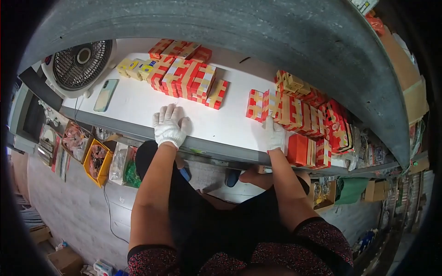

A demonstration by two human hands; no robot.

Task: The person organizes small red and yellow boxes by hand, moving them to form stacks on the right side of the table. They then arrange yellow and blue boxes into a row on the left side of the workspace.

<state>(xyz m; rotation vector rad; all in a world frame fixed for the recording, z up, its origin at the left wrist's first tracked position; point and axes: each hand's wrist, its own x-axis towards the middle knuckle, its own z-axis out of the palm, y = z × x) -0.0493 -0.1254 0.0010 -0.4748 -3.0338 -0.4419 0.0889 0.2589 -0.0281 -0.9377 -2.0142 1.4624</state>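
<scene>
Both my hands wear white knitted gloves. My left hand [170, 126] lies flat on the white tabletop [216, 127] near its front edge, fingers spread, holding nothing. My right hand [275, 134] is at the near side of a row of red and tan taped boxes [294, 112], its fingertips at the boxes near the row's left end; whether it grips one is hidden. Left of that row, a stack of similar boxes [184, 76] stands at the middle back. Red boxes [299, 149] stand just right of my right hand.
A fan [83, 62] and a phone [106, 95] are at the table's left. Small yellow boxes [136, 68] adjoin the middle stack. A grey metal beam [221, 23] arches overhead. Below the table edge are a yellow bin [97, 162] and a green bag [351, 190].
</scene>
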